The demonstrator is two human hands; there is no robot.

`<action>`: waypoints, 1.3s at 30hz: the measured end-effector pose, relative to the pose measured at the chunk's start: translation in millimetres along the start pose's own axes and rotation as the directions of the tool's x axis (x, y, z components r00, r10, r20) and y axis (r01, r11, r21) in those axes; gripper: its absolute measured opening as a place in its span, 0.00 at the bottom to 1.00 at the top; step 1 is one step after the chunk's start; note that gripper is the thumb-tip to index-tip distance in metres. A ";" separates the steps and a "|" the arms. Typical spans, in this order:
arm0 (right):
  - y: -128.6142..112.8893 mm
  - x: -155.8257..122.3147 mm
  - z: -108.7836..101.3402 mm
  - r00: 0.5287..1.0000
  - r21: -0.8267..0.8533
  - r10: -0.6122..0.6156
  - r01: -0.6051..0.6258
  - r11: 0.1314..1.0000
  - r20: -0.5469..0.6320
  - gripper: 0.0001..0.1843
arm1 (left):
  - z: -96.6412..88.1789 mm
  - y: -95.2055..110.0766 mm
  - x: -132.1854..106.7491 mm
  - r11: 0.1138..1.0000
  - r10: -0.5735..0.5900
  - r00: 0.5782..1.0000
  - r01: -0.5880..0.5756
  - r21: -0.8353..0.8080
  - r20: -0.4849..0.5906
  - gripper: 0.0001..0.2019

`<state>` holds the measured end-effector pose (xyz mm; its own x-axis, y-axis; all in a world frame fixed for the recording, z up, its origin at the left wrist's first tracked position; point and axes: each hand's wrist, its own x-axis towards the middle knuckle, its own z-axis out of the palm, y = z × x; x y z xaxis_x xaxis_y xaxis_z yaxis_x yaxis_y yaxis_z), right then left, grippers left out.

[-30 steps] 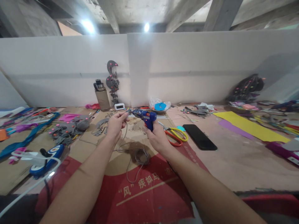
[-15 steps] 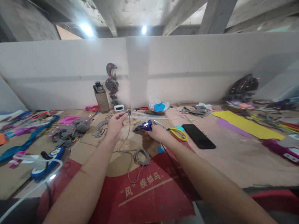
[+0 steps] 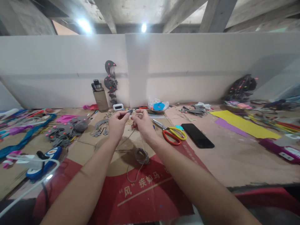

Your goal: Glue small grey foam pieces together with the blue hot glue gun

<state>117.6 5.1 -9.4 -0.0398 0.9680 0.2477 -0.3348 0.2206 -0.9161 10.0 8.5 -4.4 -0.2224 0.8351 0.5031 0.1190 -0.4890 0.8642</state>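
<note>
My left hand (image 3: 117,122) is closed in a pinch on a small dark grey piece (image 3: 130,111) at the upper end of a grey cord. Right beside it, with fingertips almost meeting, my right hand (image 3: 143,124) is closed with the grey cord (image 3: 127,137) running up to its fingers. Lower down, the rest of the cord lies in a loose coil (image 3: 141,156) on the cardboard sheet (image 3: 150,203). Behind the right hand only a bit of the blue glue gun (image 3: 153,127) shows.
Scissors (image 3: 172,135) with red and yellow handles and a black phone (image 3: 198,135) lie to the right. A bottle (image 3: 100,97) and small white clock (image 3: 117,107) stand at the back. Pinned grey felt pieces (image 3: 67,131) and a power strip (image 3: 44,164) are at left.
My right hand has let go of the glue gun and moved left and up to my left hand, taking the cord. The cord's hanging part has shifted towards the right hand.
</note>
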 end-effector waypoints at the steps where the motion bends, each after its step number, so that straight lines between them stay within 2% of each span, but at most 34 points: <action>1: 0.5 0.1 -1.3 0.999 -0.056 -0.040 0.039 0.998 -0.017 0.16 | 1.1 -1.3 0.5 0.998 -0.039 0.999 0.039 -0.052 0.003 0.09; 4: -0.1 -0.4 -8.8 0.986 -0.259 -0.168 0.159 0.953 -0.013 0.07 | 4.3 -4.9 1.9 0.958 -0.172 0.983 0.183 -0.223 0.066 0.09; 7: -2.1 -1.3 -15.3 0.965 -0.381 -0.260 0.242 0.892 0.004 0.06 | 6.2 -5.7 2.1 0.901 -0.249 0.960 0.279 -0.333 0.131 0.09; 14: -2.5 -1.8 -21.0 0.949 -0.496 -0.316 0.274 0.824 -0.002 0.07 | 7.7 -4.8 0.2 0.846 -0.296 0.934 0.355 -0.398 0.203 0.09; 20: -5.9 -4.3 -20.2 0.941 -0.571 -0.337 0.262 0.778 -0.027 0.05 | 9.6 -3.3 -1.5 0.886 -0.247 0.947 0.306 -0.349 0.205 0.07; 25: -6.7 -4.5 -21.1 0.919 -0.639 -0.395 0.299 0.708 -0.007 0.05 | 9.3 -5.6 -1.8 0.964 -0.173 0.974 0.197 -0.180 0.144 0.06; 30: -5.8 -4.0 -23.2 0.907 -0.684 -0.421 0.303 0.663 -0.006 0.06 | 7.9 -5.8 -3.1 0.994 -0.108 0.989 0.110 -0.012 0.102 0.05; 36: -9.5 -5.7 -23.7 0.915 -0.687 -0.403 0.293 0.665 0.001 0.10 | 5.5 0.3 -5.3 0.992 -0.081 0.987 0.065 0.110 0.140 0.04; 39: -9.4 -3.8 -25.3 0.931 -0.691 -0.366 0.269 0.671 0.007 0.08 | 4.8 -1.3 -4.0 0.993 -0.107 0.976 0.097 0.064 0.190 0.05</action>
<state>144.7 2.4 -9.8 0.0787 0.8192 0.5680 0.4156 0.4909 -0.7657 15.4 7.1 -7.5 -0.0458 0.9153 0.4001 0.1588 -0.3888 0.9075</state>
